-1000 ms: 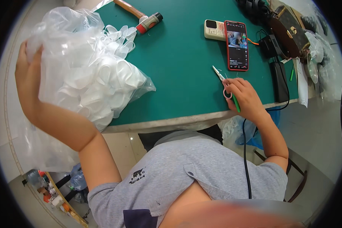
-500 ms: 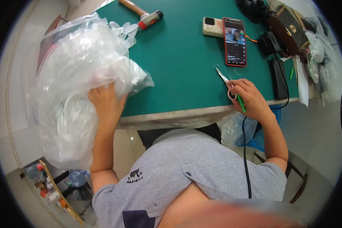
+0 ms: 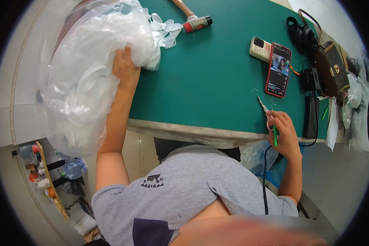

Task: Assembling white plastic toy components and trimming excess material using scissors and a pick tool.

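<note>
My left hand (image 3: 126, 70) is closed at the near right side of a big clear plastic bag (image 3: 80, 61). Fingers curl against the film; the thumb is hidden. White straps or loops show through the bag, and several pale loop-shaped pieces (image 3: 166, 33) spill out at its far right. On the table's right side, my right hand (image 3: 283, 129) closes around small scissors (image 3: 264, 107) with pink handles, blades pointing away from me. A slim green stick-like thing (image 3: 275, 136) lies in the same hand, under the fingers.
A hammer (image 3: 197, 24) with a wooden handle lies on the green tabletop (image 3: 205, 86). A red-edged phone (image 3: 279, 69) leans on a cream block (image 3: 259, 48). Black power box (image 3: 310, 117), cables and a brown bag (image 3: 332, 69) line the right edge. Thread scraps lie near the scissors.
My left hand has moved away from me along the bag, and the bag has shifted farther onto the table. The whole view has turned slightly. My right hand keeps the scissors.
</note>
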Action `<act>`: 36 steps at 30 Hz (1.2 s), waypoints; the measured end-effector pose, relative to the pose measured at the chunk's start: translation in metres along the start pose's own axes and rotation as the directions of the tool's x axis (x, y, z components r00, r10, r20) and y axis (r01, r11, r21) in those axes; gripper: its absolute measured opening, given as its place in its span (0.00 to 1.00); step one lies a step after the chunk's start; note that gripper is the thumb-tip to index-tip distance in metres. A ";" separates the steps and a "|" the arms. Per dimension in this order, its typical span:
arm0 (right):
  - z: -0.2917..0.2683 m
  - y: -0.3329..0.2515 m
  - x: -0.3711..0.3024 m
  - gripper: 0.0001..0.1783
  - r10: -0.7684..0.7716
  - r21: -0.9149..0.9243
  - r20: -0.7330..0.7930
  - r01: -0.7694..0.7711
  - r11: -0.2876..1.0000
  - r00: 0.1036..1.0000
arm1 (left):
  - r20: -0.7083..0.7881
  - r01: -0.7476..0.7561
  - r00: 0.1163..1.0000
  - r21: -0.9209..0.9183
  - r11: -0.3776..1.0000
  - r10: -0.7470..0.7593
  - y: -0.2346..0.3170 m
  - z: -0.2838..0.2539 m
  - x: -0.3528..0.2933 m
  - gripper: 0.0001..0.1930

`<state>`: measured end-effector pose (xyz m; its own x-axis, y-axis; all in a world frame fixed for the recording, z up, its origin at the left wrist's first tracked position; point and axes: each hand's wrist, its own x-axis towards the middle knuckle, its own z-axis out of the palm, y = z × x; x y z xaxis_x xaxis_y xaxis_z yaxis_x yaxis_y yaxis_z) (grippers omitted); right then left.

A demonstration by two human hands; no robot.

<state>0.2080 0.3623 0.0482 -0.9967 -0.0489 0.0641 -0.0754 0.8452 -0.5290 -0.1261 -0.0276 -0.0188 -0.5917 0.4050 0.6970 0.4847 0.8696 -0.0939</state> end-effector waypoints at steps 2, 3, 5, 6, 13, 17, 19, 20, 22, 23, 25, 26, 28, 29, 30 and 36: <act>-0.002 0.000 0.000 0.17 0.004 0.004 -0.009 -0.004 1.000 1.000 | -0.011 0.043 0.999 0.035 0.998 -0.043 -0.001 0.019 0.016 0.36; -0.001 -0.001 -0.002 0.17 0.010 -0.001 -0.012 -0.010 1.000 1.000 | -0.013 0.042 0.999 0.027 0.999 -0.042 -0.001 0.035 0.025 0.36; 0.002 0.001 -0.005 0.16 0.047 0.014 -0.068 -0.046 0.999 0.997 | -0.049 0.105 0.993 0.019 0.994 -0.104 -0.002 0.056 0.042 0.38; 0.003 0.002 -0.006 0.16 0.049 0.008 -0.069 -0.049 0.999 0.996 | -0.051 0.107 0.993 0.013 0.994 -0.106 -0.001 0.067 0.052 0.38; 0.005 0.005 -0.010 0.17 0.051 0.006 -0.113 -0.051 0.999 0.992 | -0.113 0.212 0.969 -0.075 0.974 -0.220 -0.005 0.127 0.096 0.38; 0.004 0.018 -0.023 0.13 0.096 0.129 -0.177 -0.073 0.989 0.979 | -0.144 0.218 0.966 0.018 0.976 -0.213 0.014 0.135 0.099 0.38; 0.005 0.020 -0.027 0.10 0.131 0.187 -0.213 -0.092 0.978 0.968 | -0.056 0.252 0.967 0.060 0.966 -0.249 0.031 0.125 0.103 0.39; 0.005 0.020 -0.030 0.08 0.162 0.246 -0.247 -0.100 0.964 0.955 | 0.027 0.281 0.958 0.110 0.953 -0.285 0.039 0.118 0.103 0.41; 0.004 0.023 -0.032 0.07 0.250 0.393 -0.268 -0.132 0.910 0.930 | -0.004 0.250 0.968 0.117 0.961 -0.251 0.051 0.099 0.100 0.42; 0.003 0.025 -0.033 0.06 0.322 0.530 -0.277 -0.136 0.837 0.905 | -0.043 0.230 0.973 0.135 0.964 -0.227 0.057 0.090 0.097 0.44; -0.007 0.032 -0.032 0.04 0.374 0.535 -0.418 -0.108 0.838 0.828 | 0.086 0.246 0.964 0.083 0.966 -0.253 0.069 0.066 0.092 0.44; -0.012 0.038 -0.033 0.04 0.405 0.533 -0.491 -0.102 0.840 0.771 | 0.062 0.198 0.978 0.021 0.980 -0.199 0.077 0.050 0.089 0.44; -0.020 0.052 -0.037 0.02 0.534 0.576 -0.593 -0.145 0.804 0.603 | 0.083 0.137 0.988 -0.123 0.983 -0.127 0.094 0.007 0.081 0.44; -0.022 0.061 -0.035 0.02 0.540 0.565 -0.658 -0.131 0.815 0.525 | 0.128 0.129 0.986 -0.205 0.970 -0.104 0.106 -0.022 0.077 0.44; -0.022 0.069 -0.037 0.01 0.533 0.543 -0.704 -0.128 0.830 0.470 | 0.180 0.126 0.982 -0.366 0.922 -0.063 0.122 -0.052 0.072 0.42; -0.006 0.105 -0.031 0.04 0.499 0.428 -0.770 -0.258 0.866 0.398 | 0.051 -0.164 0.961 -0.688 0.706 0.273 0.104 -0.213 0.049 0.20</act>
<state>0.2316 0.4561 -0.0040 -0.4124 0.8120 0.4129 0.1800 0.5170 -0.8369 0.0328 0.0226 0.1571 -0.4689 0.6413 0.6074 0.8831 0.3534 0.3086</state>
